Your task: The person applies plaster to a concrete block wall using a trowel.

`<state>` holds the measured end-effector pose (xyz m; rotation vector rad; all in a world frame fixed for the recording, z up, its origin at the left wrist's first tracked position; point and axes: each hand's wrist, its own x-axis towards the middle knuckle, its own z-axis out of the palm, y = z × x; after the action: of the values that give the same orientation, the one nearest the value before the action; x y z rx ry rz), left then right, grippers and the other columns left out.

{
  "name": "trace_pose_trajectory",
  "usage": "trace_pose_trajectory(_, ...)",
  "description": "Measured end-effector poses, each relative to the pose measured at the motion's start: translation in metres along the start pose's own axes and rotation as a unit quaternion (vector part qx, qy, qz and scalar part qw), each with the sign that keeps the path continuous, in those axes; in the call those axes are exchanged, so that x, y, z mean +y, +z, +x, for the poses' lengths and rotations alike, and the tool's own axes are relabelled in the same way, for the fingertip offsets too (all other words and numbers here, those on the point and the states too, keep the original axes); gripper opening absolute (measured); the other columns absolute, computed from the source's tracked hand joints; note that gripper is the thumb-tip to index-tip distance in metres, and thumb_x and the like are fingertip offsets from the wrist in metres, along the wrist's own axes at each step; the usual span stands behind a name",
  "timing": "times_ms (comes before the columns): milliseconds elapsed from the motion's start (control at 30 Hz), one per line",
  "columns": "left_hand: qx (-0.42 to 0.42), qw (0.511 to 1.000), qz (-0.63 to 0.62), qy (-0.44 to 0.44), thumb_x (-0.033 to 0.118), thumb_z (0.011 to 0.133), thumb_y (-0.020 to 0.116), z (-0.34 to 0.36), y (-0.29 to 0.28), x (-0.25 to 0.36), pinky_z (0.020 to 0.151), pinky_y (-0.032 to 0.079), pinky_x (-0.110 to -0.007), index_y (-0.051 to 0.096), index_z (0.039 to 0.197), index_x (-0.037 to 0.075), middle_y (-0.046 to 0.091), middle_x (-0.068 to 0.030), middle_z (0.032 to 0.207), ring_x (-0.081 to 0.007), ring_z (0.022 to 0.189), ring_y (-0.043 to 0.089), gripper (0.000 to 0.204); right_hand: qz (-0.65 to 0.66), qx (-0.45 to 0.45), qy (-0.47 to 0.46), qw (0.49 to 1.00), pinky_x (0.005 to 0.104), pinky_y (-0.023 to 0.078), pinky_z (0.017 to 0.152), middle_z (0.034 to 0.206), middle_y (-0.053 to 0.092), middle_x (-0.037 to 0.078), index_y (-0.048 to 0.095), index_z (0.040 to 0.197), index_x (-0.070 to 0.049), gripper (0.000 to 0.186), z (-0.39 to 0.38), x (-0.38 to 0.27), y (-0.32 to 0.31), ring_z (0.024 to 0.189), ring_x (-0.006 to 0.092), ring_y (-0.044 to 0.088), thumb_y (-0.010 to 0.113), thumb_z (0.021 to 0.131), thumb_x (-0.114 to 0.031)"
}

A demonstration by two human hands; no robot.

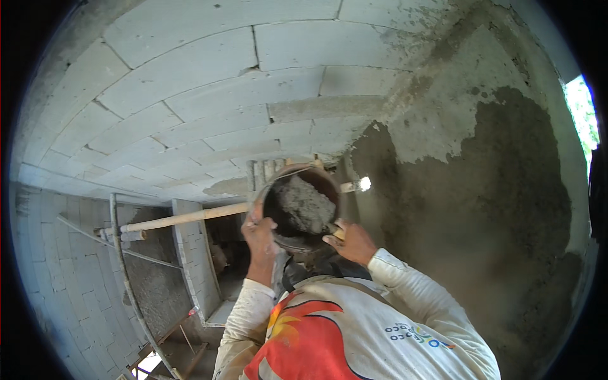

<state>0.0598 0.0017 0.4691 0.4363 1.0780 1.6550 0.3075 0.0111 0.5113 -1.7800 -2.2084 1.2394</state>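
Note:
A dark round bucket sits in front of me with its mouth turned up toward me. Grey wet mortar is heaped inside it. My left hand grips the bucket's left rim, thumb over the edge. At the near right rim, my right hand is closed around the pale yellowish handle of a tool that reaches into the bucket. This looks like a trowel, though most of its blade is hidden in or against the mortar.
A pale block wall rises ahead. On the right, a wall carries dark wet plaster. Bamboo poles and a thin upright pole stand at left, beside an opening and a lower floor area. Short wooden pieces lie behind the bucket.

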Motion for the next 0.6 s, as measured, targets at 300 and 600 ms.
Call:
trace_pose_trajectory(300, 0.171, 0.975, 0.143, 0.007, -0.001, 0.070, 0.052, -0.023, -0.116, 0.006, 0.087, 0.052, -0.030, 0.057, 0.136, -0.006, 0.066, -0.0130, 0.125, -0.0210, 0.107, 0.065, 0.066, 0.124, -0.044, -0.129, 0.983, 0.0479, 0.053, 0.078, 0.093, 0.067, 0.026, 0.061, 0.107, 0.005, 0.042, 0.040, 0.002, 0.037, 0.084, 0.0462, 0.064, 0.064, 0.095, -0.036)
trace_pose_trajectory(600, 0.314, 0.891, 0.309, 0.110, 0.006, 0.070, 0.054, -0.079, -0.175, 0.033, 0.085, 0.044, -0.027, 0.062, 0.113, 0.001, 0.059, -0.0037, 0.107, -0.0167, 0.092, 0.055, 0.045, 0.451, -0.120, 0.160, 0.870, 0.0298, 0.044, 0.053, 0.076, 0.058, -0.002, 0.067, 0.099, -0.008, 0.025, 0.151, 0.249, 0.001, 0.061, 0.0111, 0.054, 0.057, 0.099, -0.030)
